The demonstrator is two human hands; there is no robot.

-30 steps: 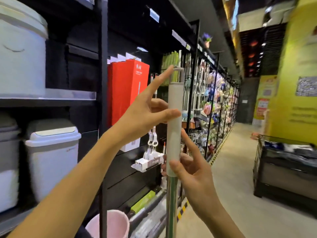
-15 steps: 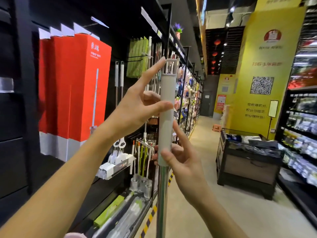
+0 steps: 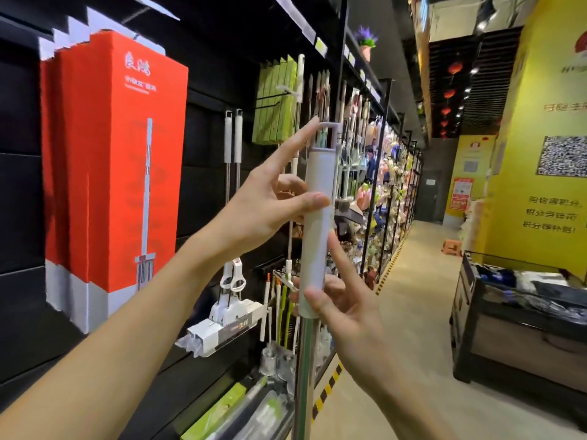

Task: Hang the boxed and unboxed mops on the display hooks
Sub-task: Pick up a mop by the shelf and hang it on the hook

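I hold the mop handle (image 3: 317,223) upright in front of the shelving (image 3: 203,160), which runs along my left. My left hand (image 3: 266,204) is on its upper grip, my right hand (image 3: 343,306) on the grip's lower end. Boxed mops (image 3: 120,173) hang at far left. Just right of them hang two unboxed mops (image 3: 233,173), behind my left hand. Further back and higher hang flat packs (image 3: 274,103). The aisle floor (image 3: 397,344) lies to my right, with a display bin (image 3: 514,325) on it.

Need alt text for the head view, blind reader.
Two bare hands hold an upright mop handle with a grey grip in a store aisle: left hand high, right hand at the grip's base. Red boxed mops hang on the black display wall at left.
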